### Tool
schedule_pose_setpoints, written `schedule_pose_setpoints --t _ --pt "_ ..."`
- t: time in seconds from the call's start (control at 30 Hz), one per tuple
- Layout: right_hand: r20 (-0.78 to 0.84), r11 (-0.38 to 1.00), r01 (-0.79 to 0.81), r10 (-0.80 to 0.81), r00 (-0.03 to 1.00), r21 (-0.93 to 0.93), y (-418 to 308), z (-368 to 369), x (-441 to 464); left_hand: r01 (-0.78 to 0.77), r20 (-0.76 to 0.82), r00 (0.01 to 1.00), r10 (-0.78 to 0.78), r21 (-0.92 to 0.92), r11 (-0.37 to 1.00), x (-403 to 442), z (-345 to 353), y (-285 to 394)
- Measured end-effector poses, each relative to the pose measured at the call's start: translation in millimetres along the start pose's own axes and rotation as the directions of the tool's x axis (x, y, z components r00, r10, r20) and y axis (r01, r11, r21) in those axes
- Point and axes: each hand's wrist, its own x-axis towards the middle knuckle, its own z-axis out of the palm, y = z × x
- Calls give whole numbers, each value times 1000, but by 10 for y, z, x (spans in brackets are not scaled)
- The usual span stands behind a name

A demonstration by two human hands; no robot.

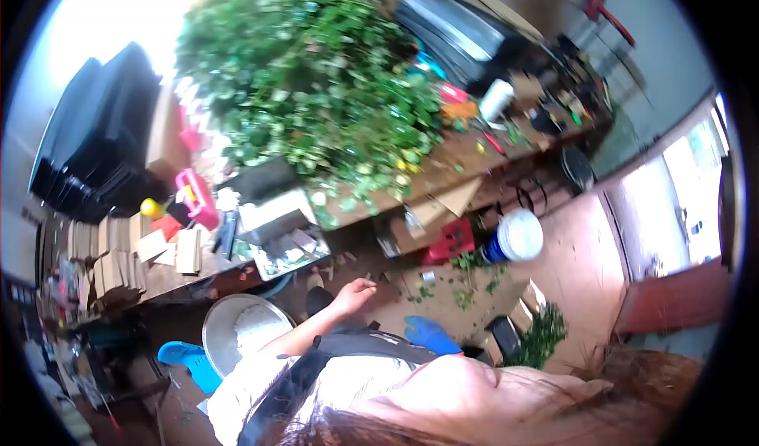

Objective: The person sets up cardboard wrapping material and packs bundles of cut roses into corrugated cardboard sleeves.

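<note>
"How many hands can be made out?"

"One for certain: the person's left hand [354, 292], bare, above the floor [585, 236] and in front of the bench [468, 160]. Its fingers are bent and bunched close together; whether they pinch anything cannot be told. Just beside it, toward the body, is one blue shape [431, 335], perhaps a glove; whether the right hand is inside cannot be told."

"And the greens?"

"One large leafy heap [316, 90] spreads over the bench, beyond the left hand and well apart from it. One smaller leafy pile [541, 337] lies on the floor, to the right of the hand and nearer the body, with loose sprigs [466, 288] between."

"What stands nearest?"

"One scrap-filled tray [263, 270] at the bench edge, beyond the hand and to its left. One round metal basin [207, 331] sits left of the hand, with one blue chair [194, 360] beside it."

"To the right?"

"One white-topped bucket [520, 236], farther out, and one red stool [451, 242] near it."
</note>
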Motion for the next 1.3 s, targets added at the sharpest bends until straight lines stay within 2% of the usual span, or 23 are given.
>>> schedule_pose_setpoints --t 0.03,0.1,0.17,0.23,0.3,0.33,0.37,0.4,0.43,0.47,0.6,0.63,0.67,0.7,0.77,0.83,0.9,0.97,1.03,1.1,1.13,1.2,1.3 --pt "-82 999 32 -30 996 19 -431 -373 290 -41 -13 999 41 13 999 -59 -176 297" --pt "-188 982 127 -100 977 138 -1311 -953 911 -172 131 968 212 -268 948 125 -634 330" --pt "-375 943 283 -201 905 175 -2058 -1264 1536 -146 160 973 165 -122 982 -305 -1198 1320" --pt "-519 930 357 -266 813 82 -2669 -1378 2096 -314 234 911 340 -142 939 -538 -2031 1835" --pt "-474 890 451 -372 798 62 -3215 -1495 2526 -448 11 875 484 397 801 -973 -2989 2445" --pt "-429 870 492 -433 793 32 -3419 -1504 2681 -259 -188 862 471 636 727 -1257 -3397 2820" --pt "-387 845 534 -492 780 2 -3577 -1490 2832 -249 -315 490 813 843 477 -1351 -3873 2843" --pt "-331 821 571 -547 769 -31 -3633 -1429 2959 -134 -258 170 951 950 281 -1505 -4406 2996" --pt "-275 808 588 -576 770 -45 -3655 -1365 3032 -13 -325 -39 945 946 325 -1735 -4830 3156" --pt "-221 792 607 -604 766 -60 -3647 -1293 3077 172 -191 -214 958 958 229 -2022 -5219 3396" --pt "-121 692 693 -720 684 -199 -3780 -1292 3125 747 -53 -372 927 575 333 -3035 -6944 3704" --pt "-102 688 701 -724 683 -187 -3800 -1298 3139 873 -113 -352 929 318 370 -3271 -7175 3771" --pt "-84 685 707 -726 683 -175 -3806 -1308 3141 881 -244 -376 894 206 427 -3450 -7411 3787" --pt "-69 682 712 -729 681 -167 -3786 -1328 3158 795 -592 -397 701 160 585 -3556 -7346 3945" --pt "60 684 715 -715 697 -147 -3494 -1265 3257 824 -698 -261 667 199 531 -3657 -7241 4031" --pt "141 729 681 -668 730 -68 -3409 -1265 3305 929 -583 -190 790 155 338 -3613 -7494 4010" --pt "219 795 605 -598 771 37 -3335 -1265 3301 976 -428 -43 903 175 130 -3525 -7422 4066" --pt "310 869 453 -495 812 202 -3258 -1256 3323 979 -418 -49 907 159 127 -3476 -7505 4108" --pt "397 895 229 -384 834 383 -3237 -1278 3324 921 -476 56 878 364 138 -3442 -7106 4400" --pt "406 849 85 -335 850 522 -3325 -1393 3306 772 -231 67 971 628 96 -3178 -6858 4649" --pt "318 835 179 -384 867 520 -3481 -1545 3280 669 -146 38 989 739 83 -2926 -6437 4798" --pt "-22 756 603 -619 785 255 -3899 -1873 3347 395 -132 27 991 912 111 -2419 -5584 4898" --pt "-237 709 704 -677 697 46 -4321 -2145 3600 182 -105 -17 994 977 107 -1677 -4300 4651"
